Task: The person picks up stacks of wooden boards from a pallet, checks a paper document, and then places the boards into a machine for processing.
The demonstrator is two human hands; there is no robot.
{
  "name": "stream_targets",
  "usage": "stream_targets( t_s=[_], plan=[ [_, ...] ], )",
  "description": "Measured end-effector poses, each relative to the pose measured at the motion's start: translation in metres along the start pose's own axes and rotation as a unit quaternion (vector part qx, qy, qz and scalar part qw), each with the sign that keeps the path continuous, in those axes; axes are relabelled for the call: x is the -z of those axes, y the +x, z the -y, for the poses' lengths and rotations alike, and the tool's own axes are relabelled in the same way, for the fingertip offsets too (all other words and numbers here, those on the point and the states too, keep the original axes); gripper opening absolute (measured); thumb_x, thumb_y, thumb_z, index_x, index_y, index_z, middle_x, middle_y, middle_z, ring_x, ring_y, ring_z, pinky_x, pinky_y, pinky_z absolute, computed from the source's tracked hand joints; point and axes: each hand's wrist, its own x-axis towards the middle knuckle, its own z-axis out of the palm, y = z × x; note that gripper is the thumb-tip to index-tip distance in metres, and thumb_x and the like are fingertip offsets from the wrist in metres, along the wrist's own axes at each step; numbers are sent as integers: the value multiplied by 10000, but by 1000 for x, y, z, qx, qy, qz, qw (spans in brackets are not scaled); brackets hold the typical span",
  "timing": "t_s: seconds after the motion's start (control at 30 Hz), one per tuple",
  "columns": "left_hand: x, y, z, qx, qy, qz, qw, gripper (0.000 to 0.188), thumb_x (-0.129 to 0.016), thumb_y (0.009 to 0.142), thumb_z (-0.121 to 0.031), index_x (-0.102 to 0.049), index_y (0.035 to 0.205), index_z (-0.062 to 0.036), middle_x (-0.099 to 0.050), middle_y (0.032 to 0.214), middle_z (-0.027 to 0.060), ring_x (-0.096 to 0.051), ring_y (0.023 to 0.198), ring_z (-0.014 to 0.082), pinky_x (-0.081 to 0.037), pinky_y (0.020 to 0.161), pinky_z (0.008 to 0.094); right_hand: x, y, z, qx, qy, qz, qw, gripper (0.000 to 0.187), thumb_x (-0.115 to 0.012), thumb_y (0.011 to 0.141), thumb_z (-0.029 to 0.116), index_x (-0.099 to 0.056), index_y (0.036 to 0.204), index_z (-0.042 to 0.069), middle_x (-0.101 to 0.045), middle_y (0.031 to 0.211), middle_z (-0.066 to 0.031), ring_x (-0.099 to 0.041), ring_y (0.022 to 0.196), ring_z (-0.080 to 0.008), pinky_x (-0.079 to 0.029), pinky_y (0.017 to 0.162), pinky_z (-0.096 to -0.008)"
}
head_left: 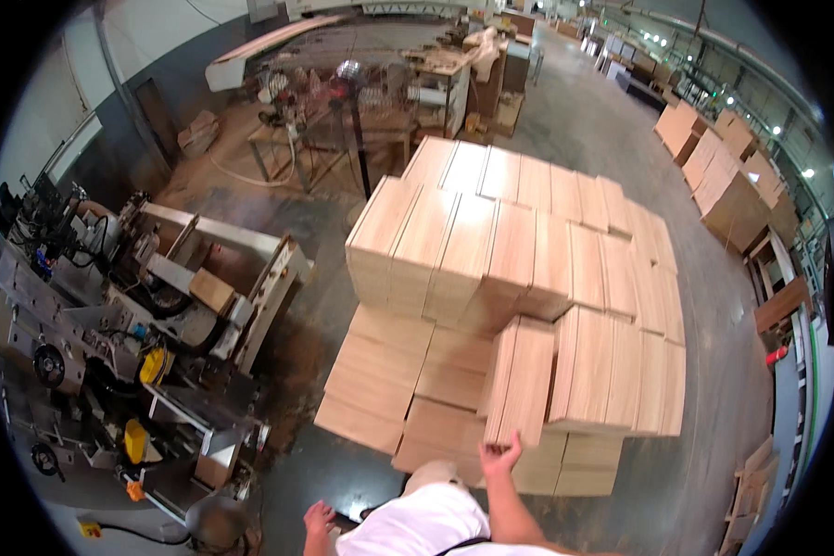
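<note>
In front of me lies a big pile of pale wooden panels [463, 236], set in tight rows and layers. At the near side, one or two long pieces stick out toward me. My right hand [500, 454] is at the near end of this wooden panel [521, 380], fingers curled at its edge and thumb up against it. Lower wooden panels [371, 357] lie flat beneath and to the left. My left hand [319, 517] is low beside my body, away from the pile, its fingers loosely bent with nothing visible in them.
Machinery [171, 296] with metal rails and yellow parts stands close on the left. A workbench [283, 139] with cluttered equipment is beyond the pile. Stacked wooden sheets [713, 176] line the far right, across the grey floor [574, 102]. A red cylinder [776, 355] is at the right edge.
</note>
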Motion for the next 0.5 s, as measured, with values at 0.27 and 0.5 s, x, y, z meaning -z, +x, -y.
stream_targets(
  t_s=[0.27,0.5],
  plan=[
    [-23,-1,-11,22,-24,25,999,239,-539,949,-307,-615,858,-100,-567,689,26,-451,502,122,-356,428,296,18,0,36,18,-1,72,997,604,-701,684,475,-546,1208,216,-574,1189,-30,-519,1093,-270,-444,825,-483],
    [-16,37,19,0,116,97,989,453,-555,943,-363,-512,1292,-77,-634,1185,132,-623,1034,281,-506,782,463,-4,-6,47,71,-6,-3,997,545,-684,682,454,-586,1156,205,-625,1123,-20,-595,980,-227,-499,751,-403]
  ],
)
